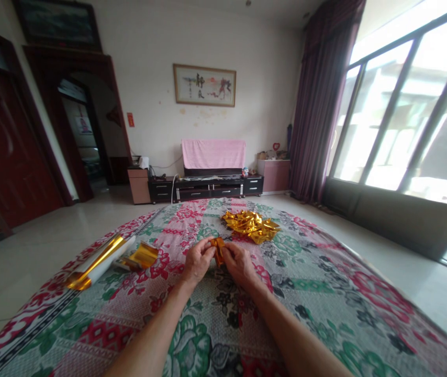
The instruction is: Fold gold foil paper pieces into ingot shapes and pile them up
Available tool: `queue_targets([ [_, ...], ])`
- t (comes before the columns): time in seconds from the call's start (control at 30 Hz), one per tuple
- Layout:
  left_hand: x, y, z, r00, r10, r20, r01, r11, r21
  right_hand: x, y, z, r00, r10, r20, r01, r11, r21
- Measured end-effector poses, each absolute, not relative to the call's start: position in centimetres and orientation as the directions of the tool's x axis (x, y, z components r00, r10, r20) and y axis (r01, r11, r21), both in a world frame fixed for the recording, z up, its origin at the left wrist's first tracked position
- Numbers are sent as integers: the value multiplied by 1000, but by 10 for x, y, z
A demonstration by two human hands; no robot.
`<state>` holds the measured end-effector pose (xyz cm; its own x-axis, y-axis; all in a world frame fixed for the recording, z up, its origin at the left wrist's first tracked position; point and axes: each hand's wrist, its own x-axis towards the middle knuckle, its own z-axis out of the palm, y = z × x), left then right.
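Note:
My left hand (197,260) and my right hand (239,263) meet over the flowered cloth (223,324), both pinched on a small folded piece of gold foil (219,248) held between the fingertips. Just beyond the hands lies a pile of crumpled gold foil shapes (252,225). To the left a roll of gold foil (100,262) rests on the cloth with its loose end (142,255) curling up.
The flowered cloth covers a wide surface in a tiled room. A low black TV cabinet (208,187) with a pink cover stands at the far wall. Dark wooden doors (7,152) are at left, large windows (408,120) and a purple curtain at right.

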<state>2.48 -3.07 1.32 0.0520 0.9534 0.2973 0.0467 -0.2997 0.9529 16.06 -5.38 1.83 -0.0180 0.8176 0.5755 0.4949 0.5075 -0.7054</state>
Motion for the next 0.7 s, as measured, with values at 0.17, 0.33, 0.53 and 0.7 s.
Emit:
queue_targets([
  [0.17, 23, -31, 13, 16, 952, 306, 97, -306, 947, 160, -53, 17, -13, 817, 576, 505, 502, -702],
  [0.33, 22, -26, 9, 9, 937, 350, 137, -348, 928, 160, -54, 17, -38, 818, 574, 511, 509, -693],
  [0.53, 22, -22, 4, -10, 924, 381, 204, -371, 906, 160, -56, 19, -64, 821, 567, 473, 525, -707],
  [0.7, 21, -22, 5, -36, 907, 419, 270, -395, 878, 160, -55, 19, -76, 834, 547, 468, 514, -719],
])
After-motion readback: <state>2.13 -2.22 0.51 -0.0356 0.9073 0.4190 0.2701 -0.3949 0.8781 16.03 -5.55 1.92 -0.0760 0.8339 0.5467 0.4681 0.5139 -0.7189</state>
